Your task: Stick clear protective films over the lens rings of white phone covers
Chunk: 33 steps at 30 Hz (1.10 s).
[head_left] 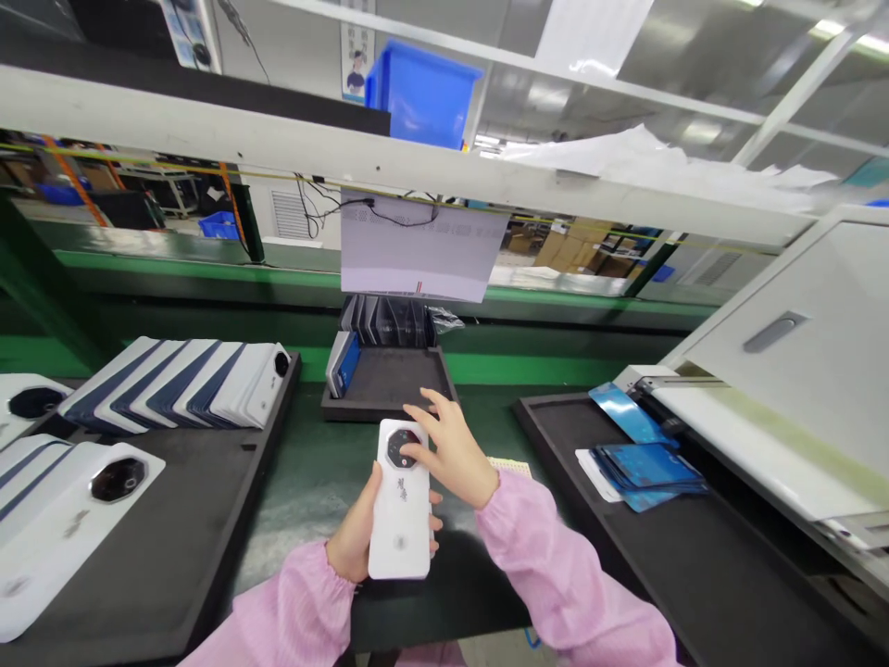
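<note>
My left hand (353, 537) is wrapped round a white phone back cover (400, 514) from below, its outer face up. The cover has a dark octagonal camera ring near its top. My right hand (451, 449) rests over that ring, thumb pressed on it and the other fingers spread above. Both sleeves are pink. Just beyond the cover sits a dark tray (395, 380) with a few upright pieces at its back and left.
A dark tray (208, 482) at left carries a leaning row of white covers (181, 382) and a flat cover (69, 519). At right a dark tray (694, 556) bears blue film sheets (645, 463), beside a white machine (792, 371). A paper sheet (420, 245) hangs from the overhead rail.
</note>
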Motion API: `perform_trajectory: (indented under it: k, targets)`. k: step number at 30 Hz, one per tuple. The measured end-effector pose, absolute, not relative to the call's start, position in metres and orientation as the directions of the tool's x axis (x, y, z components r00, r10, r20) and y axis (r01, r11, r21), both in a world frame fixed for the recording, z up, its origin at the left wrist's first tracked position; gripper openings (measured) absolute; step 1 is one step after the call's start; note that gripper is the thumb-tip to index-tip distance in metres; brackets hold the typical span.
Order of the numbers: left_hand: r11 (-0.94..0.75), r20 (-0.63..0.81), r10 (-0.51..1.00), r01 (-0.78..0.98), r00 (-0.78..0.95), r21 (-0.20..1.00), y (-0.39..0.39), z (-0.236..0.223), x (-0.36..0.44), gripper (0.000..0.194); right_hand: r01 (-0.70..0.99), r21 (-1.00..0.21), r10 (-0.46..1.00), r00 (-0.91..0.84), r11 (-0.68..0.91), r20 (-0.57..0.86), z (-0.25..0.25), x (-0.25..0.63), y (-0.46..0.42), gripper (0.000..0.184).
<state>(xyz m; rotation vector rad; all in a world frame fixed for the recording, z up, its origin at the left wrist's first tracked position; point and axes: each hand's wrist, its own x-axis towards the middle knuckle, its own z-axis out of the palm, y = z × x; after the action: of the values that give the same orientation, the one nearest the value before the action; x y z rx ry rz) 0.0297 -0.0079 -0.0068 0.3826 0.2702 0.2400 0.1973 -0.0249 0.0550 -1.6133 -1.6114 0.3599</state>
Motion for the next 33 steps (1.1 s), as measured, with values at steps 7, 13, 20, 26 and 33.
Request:
perform_trajectory:
  k: [7, 13, 20, 26, 33]
  targets:
    - [0.832, -0.337, 0.348, -0.123, 0.875, 0.541, -0.011, -0.007, 0.031, 0.072, 0.32, -0.944, 0.975, -0.169, -0.082, -0.143, 0.041, 0.215, 0.001, 0.021]
    - [0.58, -0.285, 0.646, -0.213, 0.708, 0.786, -0.007, 0.021, 0.017, 0.059, 0.263, -0.964, 0.992, 0.1, 0.044, 0.073, 0.057, 0.198, 0.013, 0.039]
    - [-0.205, 0.18, 0.878, 0.01, 0.443, 0.979, 0.019, 0.022, 0.018, 0.049, 0.214, -0.968, 0.987, 0.059, 0.131, 0.147, 0.038, 0.15, 0.028, 0.069]
    - [-0.185, 0.187, 0.981, -0.029, 0.046, 0.982, 0.049, -0.021, 0.023, 0.051, 0.412, -0.883, 0.935, 0.16, 0.227, 0.315, 0.054, 0.199, 0.087, 0.026]
    - [-0.14, 0.129, 0.968, -0.036, -0.215, 0.99, 0.088, -0.046, 0.021, 0.043, 0.647, -0.7, 0.903, 0.04, 0.303, 0.428, 0.061, 0.202, 0.164, 0.027]
